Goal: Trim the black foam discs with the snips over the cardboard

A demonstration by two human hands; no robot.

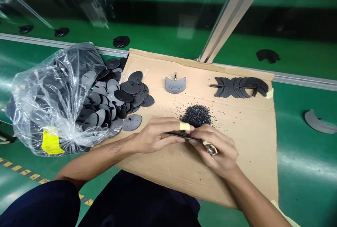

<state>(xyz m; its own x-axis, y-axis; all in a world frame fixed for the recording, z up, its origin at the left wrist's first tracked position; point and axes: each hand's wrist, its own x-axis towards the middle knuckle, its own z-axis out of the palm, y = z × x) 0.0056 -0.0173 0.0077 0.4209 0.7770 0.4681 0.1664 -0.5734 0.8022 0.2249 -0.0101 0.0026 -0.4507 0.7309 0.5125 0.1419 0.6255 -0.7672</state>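
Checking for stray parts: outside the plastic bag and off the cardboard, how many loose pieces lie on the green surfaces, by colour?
Black pieces: 4
Grey curved pieces: 1
Total: 5

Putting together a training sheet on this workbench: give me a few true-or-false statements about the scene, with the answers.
1. Tape wraps a finger of the left hand. True: a pale yellow tape is around a finger of the left hand.
2. The bag lies right of the cardboard. False: the clear plastic bag of black discs lies left of the cardboard sheet.
3. Black granules are heaped on the cardboard. True: a heap of black granules lies just beyond the hands.
4. The right hand is empty. False: the right hand holds a small metal-ended tool beside a thin black strip.
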